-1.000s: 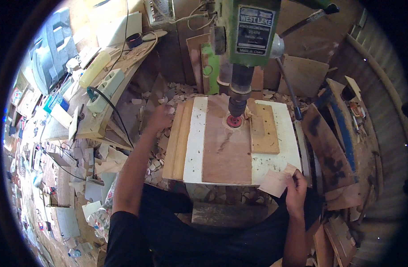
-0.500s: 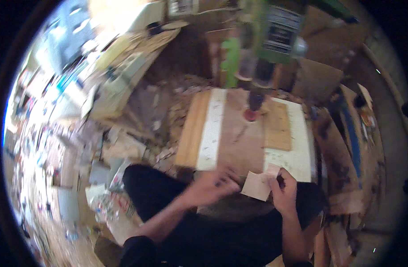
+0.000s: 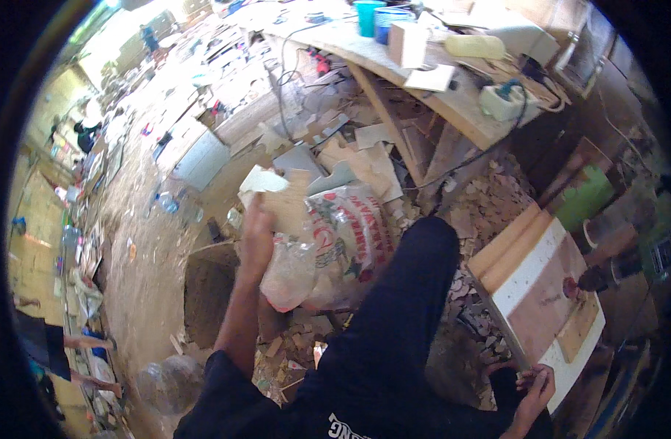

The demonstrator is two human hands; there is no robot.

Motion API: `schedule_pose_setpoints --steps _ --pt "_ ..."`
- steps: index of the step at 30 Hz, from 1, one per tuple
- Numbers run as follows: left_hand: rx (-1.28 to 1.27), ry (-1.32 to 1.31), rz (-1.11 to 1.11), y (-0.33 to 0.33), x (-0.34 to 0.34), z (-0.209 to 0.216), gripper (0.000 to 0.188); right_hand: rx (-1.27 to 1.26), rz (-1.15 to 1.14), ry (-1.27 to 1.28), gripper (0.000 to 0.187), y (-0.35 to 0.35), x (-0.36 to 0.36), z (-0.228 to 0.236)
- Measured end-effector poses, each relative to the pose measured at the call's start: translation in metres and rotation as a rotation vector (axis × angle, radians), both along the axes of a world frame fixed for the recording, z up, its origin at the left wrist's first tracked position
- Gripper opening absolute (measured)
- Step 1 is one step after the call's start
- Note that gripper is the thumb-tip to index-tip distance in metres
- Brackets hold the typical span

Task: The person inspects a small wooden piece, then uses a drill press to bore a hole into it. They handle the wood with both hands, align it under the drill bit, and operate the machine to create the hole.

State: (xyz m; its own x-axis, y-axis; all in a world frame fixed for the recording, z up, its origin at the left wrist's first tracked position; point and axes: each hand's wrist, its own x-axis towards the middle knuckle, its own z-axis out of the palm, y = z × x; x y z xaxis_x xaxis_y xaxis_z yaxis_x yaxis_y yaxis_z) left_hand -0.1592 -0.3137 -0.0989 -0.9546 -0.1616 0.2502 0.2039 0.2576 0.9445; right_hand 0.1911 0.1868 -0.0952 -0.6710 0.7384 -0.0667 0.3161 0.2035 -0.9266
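My left hand (image 3: 256, 228) reaches out over a pile of offcuts, its fingers closed at the edge of a thin pale wood piece (image 3: 264, 179) with an uneven side. A larger tan offcut (image 3: 294, 208) lies right beside it. At the lower right my right hand (image 3: 538, 389) is curled by the near edge of a work board (image 3: 529, 274); what its fingers hold, if anything, is too small to make out. Above that board a green drill-like machine (image 3: 654, 256) points its dark chuck (image 3: 595, 278) at a round reddish bit (image 3: 570, 287).
A printed plastic sack (image 3: 350, 234) leans by my knee, with a brown box (image 3: 211, 293) to its left. A workbench (image 3: 489, 132) carrying cups and a cable stands ahead. Wood scraps (image 3: 463, 212) cover the ground under it. Another person's arms (image 3: 94, 362) show at far left.
The view has swung left. My left hand has moved from my lap out to the offcut pile. The square wood piece no longer shows in my right hand, which stays near the board.
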Motion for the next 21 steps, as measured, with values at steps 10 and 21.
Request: schedule_pose_setpoints --steps 10,21 --pt "-0.527 -0.930 0.063 -0.261 0.077 -0.053 0.040 0.129 0.128 -0.134 0.028 0.020 0.004 -0.030" --pt "-0.365 -0.656 0.652 -0.302 0.168 -0.126 0.059 0.363 0.090 -0.248 0.048 0.021 0.003 -0.024"
